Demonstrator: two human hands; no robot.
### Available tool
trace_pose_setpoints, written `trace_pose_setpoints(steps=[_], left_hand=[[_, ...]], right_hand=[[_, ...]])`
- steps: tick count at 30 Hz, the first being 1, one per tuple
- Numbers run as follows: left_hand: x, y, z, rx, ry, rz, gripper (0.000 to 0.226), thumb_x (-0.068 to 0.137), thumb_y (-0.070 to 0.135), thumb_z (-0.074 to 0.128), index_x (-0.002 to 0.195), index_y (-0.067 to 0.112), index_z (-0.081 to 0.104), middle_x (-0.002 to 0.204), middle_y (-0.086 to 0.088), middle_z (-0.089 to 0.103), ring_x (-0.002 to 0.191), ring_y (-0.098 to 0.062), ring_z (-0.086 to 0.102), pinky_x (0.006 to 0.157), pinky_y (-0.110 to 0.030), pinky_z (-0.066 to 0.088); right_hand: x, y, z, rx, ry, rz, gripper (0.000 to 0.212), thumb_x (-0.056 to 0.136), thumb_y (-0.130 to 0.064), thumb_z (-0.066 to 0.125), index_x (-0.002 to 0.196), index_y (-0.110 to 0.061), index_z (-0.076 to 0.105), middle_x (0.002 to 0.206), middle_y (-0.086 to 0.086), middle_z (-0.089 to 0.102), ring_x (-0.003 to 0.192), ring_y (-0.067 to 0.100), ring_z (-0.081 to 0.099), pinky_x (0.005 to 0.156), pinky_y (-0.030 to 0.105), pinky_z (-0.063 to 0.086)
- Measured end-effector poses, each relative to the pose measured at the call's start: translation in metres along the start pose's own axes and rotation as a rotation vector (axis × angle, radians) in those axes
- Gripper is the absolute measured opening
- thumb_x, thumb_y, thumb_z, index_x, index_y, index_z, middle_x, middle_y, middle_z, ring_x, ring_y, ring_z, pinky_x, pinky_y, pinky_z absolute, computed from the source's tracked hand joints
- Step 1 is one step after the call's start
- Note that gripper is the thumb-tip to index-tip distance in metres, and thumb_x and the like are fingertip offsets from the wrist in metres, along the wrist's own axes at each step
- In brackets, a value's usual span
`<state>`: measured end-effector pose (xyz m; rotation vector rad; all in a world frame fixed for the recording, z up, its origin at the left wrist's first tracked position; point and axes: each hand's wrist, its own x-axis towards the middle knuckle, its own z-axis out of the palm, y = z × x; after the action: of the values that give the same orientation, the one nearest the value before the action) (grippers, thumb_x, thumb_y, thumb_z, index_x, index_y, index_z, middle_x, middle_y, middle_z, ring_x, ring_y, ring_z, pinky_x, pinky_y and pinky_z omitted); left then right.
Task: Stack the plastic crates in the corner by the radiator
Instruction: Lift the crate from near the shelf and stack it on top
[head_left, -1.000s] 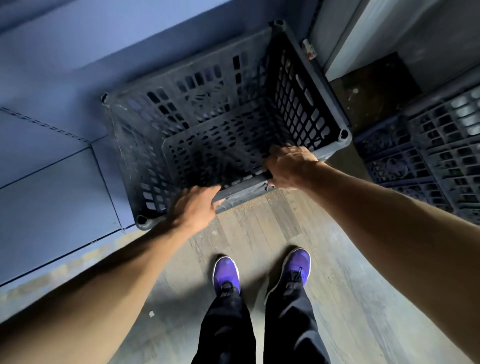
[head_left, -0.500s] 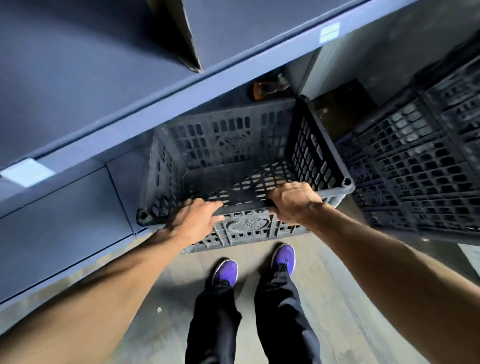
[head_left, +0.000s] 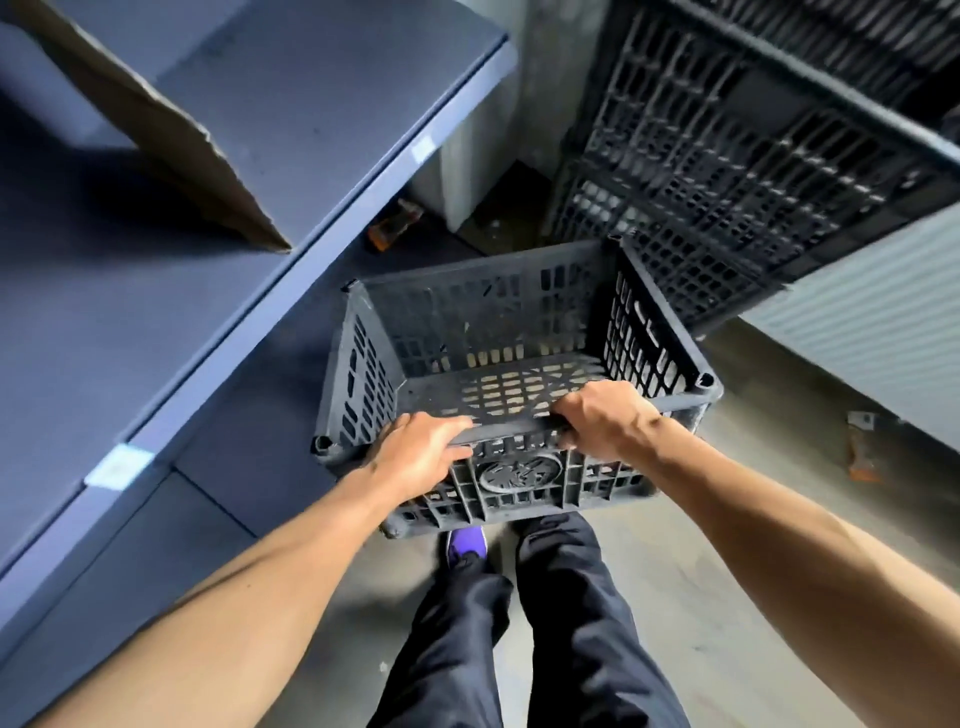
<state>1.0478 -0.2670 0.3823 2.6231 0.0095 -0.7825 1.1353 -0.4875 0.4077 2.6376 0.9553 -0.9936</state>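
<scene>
A dark grey perforated plastic crate (head_left: 483, 317) hangs in the air in front of me, empty, its open top facing up. My left hand (head_left: 415, 452) grips the near rim at its left part. My right hand (head_left: 605, 415) is closed over the same rim further right. A stack of similar dark crates (head_left: 727, 156) rises at the upper right, close to the held crate's far right corner. A white ribbed radiator panel (head_left: 862, 332) shows on the right, below that stack.
A blue metal shelf (head_left: 249, 171) runs along the left, with a cardboard flap (head_left: 171, 145) lying on it. An orange object (head_left: 395, 226) sits on the floor under the shelf's end. My legs and a purple shoe (head_left: 466, 543) stand below the crate. A small bracket (head_left: 860, 441) lies by the radiator.
The crate has come up off the floor and away from under the shelf, toward me and to the right. Both hands kept their hold on the near rim.
</scene>
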Motion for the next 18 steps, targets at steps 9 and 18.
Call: trace_pose_setpoints(steps=[9,18], left_hand=[[-0.013,0.074,-0.033,0.249,0.002,0.286,0.034,0.096,0.035,0.058,0.130,0.033,0.054,0.097,-0.004,0.073,0.096,-0.025,0.068,0.081,-0.038,0.050],[-0.029,0.159,-0.091,0.452,0.078,0.484,0.037,0.096,0.026,0.055,0.132,0.030,0.052,0.094,-0.004,0.072,0.089,-0.027,0.066,0.070,-0.036,0.045]], right_hand=[[-0.105,0.028,0.002,0.150,0.041,0.211,0.015,0.097,-0.029,0.054,0.104,-0.018,0.061,0.084,-0.004,0.061,0.074,0.017,0.062,0.066,0.029,0.052],[-0.197,0.052,-0.023,0.176,0.240,0.321,0.017,0.093,-0.029,0.053,0.107,-0.020,0.060,0.093,0.001,0.069,0.083,0.024,0.066,0.071,0.035,0.056]])
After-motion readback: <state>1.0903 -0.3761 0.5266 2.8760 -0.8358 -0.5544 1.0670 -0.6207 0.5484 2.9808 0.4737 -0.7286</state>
